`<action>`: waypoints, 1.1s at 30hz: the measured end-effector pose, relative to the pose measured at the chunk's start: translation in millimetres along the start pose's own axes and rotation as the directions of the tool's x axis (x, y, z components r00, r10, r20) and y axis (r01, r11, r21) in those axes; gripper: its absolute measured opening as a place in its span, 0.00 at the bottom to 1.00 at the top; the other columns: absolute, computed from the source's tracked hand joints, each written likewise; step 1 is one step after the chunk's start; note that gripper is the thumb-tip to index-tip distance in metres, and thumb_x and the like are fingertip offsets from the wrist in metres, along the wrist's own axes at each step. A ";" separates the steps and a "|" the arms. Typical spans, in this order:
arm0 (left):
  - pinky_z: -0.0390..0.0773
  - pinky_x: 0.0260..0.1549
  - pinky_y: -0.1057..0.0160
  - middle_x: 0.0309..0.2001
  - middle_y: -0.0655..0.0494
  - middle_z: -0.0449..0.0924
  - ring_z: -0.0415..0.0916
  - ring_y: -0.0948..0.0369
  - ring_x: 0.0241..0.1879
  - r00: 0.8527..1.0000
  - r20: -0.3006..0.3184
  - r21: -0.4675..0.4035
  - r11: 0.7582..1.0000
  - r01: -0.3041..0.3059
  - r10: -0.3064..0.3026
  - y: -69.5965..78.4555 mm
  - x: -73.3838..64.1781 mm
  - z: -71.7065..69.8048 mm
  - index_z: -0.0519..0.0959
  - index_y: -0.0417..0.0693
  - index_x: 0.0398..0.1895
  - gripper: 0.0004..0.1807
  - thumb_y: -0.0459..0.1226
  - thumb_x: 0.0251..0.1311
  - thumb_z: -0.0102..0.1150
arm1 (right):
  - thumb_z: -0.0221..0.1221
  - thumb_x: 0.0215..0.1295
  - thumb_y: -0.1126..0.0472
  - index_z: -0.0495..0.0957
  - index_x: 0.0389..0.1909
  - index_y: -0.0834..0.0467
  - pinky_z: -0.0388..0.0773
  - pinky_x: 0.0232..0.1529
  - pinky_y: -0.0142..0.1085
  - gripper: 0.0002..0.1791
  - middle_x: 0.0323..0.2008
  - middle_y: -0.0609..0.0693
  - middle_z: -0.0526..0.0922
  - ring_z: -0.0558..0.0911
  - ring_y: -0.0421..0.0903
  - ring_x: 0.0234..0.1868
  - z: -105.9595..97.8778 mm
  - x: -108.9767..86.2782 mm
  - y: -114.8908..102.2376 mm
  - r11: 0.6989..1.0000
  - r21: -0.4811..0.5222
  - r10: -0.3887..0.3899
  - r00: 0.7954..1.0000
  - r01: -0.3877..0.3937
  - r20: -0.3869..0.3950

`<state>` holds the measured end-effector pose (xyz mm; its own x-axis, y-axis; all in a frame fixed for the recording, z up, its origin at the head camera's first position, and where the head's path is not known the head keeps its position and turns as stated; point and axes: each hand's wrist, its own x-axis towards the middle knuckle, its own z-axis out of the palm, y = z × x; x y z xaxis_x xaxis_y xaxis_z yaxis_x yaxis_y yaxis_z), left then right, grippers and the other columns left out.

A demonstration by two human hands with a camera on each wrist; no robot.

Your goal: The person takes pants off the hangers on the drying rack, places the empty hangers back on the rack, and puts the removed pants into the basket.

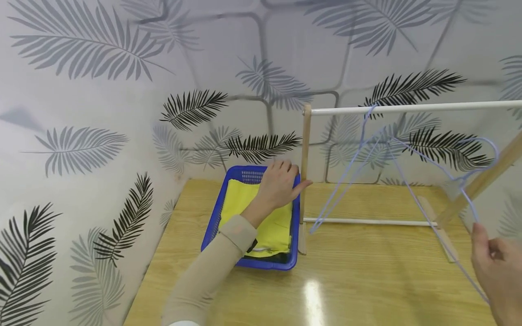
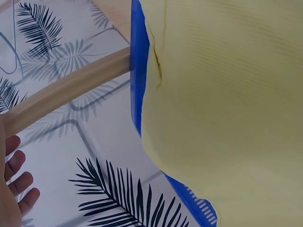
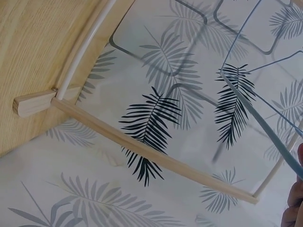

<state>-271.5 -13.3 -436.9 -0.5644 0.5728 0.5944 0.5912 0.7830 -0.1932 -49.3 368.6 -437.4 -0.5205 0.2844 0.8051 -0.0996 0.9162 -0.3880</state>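
Note:
A blue plastic basket (image 1: 296,235) holds folded yellow cloth (image 1: 236,199), which also fills much of the left wrist view. My left hand (image 1: 278,183) is over the basket's far right part, thumb out toward the rack post; its fingers look relaxed and hold nothing. At the right edge of the head view, my right hand (image 1: 499,267) pinches a lavender clothes hanger (image 1: 424,156) near its neck, hook upward. A second lavender hanger (image 1: 346,170) hangs tilted from the rack's white top rail (image 1: 428,107). The right wrist view shows the held hanger (image 3: 265,123) by the fingers.
The rack has wooden posts (image 1: 306,158) and a white lower bar (image 1: 367,222). It stands on a wooden table (image 1: 359,280), right beside the basket. A leaf-patterned wall (image 1: 204,59) closes off the back and left.

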 end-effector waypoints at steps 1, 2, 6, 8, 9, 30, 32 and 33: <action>0.82 0.47 0.59 0.39 0.54 0.85 0.81 0.54 0.42 1.000 -0.005 0.007 1.000 0.007 -0.007 0.9 0.6 0.2 0.84 0.51 0.37 0.26 0.64 0.69 0.59 | 0.53 0.75 0.41 0.77 0.12 0.76 0.48 0.09 0.26 0.43 0.12 0.75 0.74 0.51 0.08 0.24 -0.3 1.1 -0.6 1.000 0.007 0.005 1.000 -0.005 0.008; 0.81 0.47 0.59 0.39 0.55 0.84 0.80 0.54 0.42 1.000 -0.011 0.017 1.000 0.013 -0.012 1.8 1.4 0.3 0.84 0.51 0.36 0.26 0.64 0.70 0.59 | 0.53 0.75 0.42 0.76 0.12 0.76 0.47 0.08 0.26 0.43 0.11 0.74 0.73 0.50 0.09 0.23 -0.4 2.3 -0.7 1.000 0.005 0.000 1.000 0.000 0.009; 0.81 0.50 0.58 0.39 0.55 0.84 0.81 0.54 0.43 1.000 -0.024 0.064 0.998 0.017 -0.015 5.6 6.3 1.6 0.84 0.52 0.35 0.27 0.64 0.72 0.56 | 0.52 0.75 0.41 0.75 0.12 0.77 0.45 0.07 0.25 0.44 0.08 0.72 0.70 0.49 0.11 0.19 -1.0 5.3 -0.5 1.000 0.003 0.020 1.000 -0.020 0.017; 0.81 0.53 0.58 0.39 0.55 0.84 0.82 0.54 0.44 1.000 -0.022 0.085 0.996 0.016 -0.015 7.1 8.6 1.8 0.84 0.52 0.35 0.27 0.64 0.73 0.55 | 0.52 0.75 0.40 0.75 0.12 0.77 0.44 0.06 0.25 0.45 0.06 0.71 0.69 0.48 0.12 0.18 -0.2 8.1 0.3 1.000 -0.002 -0.003 1.000 0.003 0.003; 0.81 0.54 0.58 0.39 0.55 0.84 0.82 0.54 0.45 1.000 -0.021 0.092 0.996 0.017 -0.015 7.7 9.5 1.9 0.84 0.52 0.34 0.28 0.64 0.73 0.54 | 0.51 0.75 0.39 0.75 0.11 0.77 0.43 0.07 0.25 0.45 0.06 0.71 0.68 0.48 0.12 0.18 0.0 9.6 0.7 1.000 -0.003 -0.011 1.000 0.011 -0.002; 0.80 0.43 0.60 0.37 0.58 0.86 0.81 0.58 0.40 0.997 -0.072 0.260 0.965 -0.008 0.027 9.1 10.4 9.2 0.85 0.51 0.37 0.23 0.59 0.73 0.54 | 0.50 0.76 0.35 0.75 0.13 0.78 0.42 0.08 0.24 0.49 0.09 0.74 0.70 0.46 0.08 0.28 7.8 43.7 10.3 0.994 -0.047 -0.106 0.992 0.103 -0.073; 0.80 0.43 0.60 0.37 0.58 0.86 0.81 0.58 0.40 0.996 -0.080 0.271 0.963 -0.008 0.031 8.8 10.5 9.7 0.85 0.50 0.37 0.23 0.59 0.73 0.54 | 0.51 0.76 0.37 0.74 0.12 0.78 0.42 0.10 0.25 0.48 0.08 0.74 0.70 0.46 0.09 0.28 10.6 47.6 11.0 0.991 -0.049 -0.128 0.986 0.123 -0.108; 0.79 0.43 0.60 0.37 0.58 0.86 0.81 0.58 0.40 0.996 -0.081 0.272 0.962 -0.008 0.031 8.6 10.4 10.2 0.85 0.50 0.37 0.23 0.59 0.73 0.54 | 0.52 0.75 0.37 0.74 0.11 0.78 0.42 0.11 0.25 0.47 0.09 0.74 0.70 0.46 0.09 0.29 11.5 49.3 11.0 0.991 -0.051 -0.132 0.984 0.126 -0.123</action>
<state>-278.1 1.9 -440.3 -0.4972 0.5756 0.6492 0.4166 0.8147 -0.4033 -85.8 389.5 -407.2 -0.3942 0.1938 0.8983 -0.1214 0.9580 -0.2600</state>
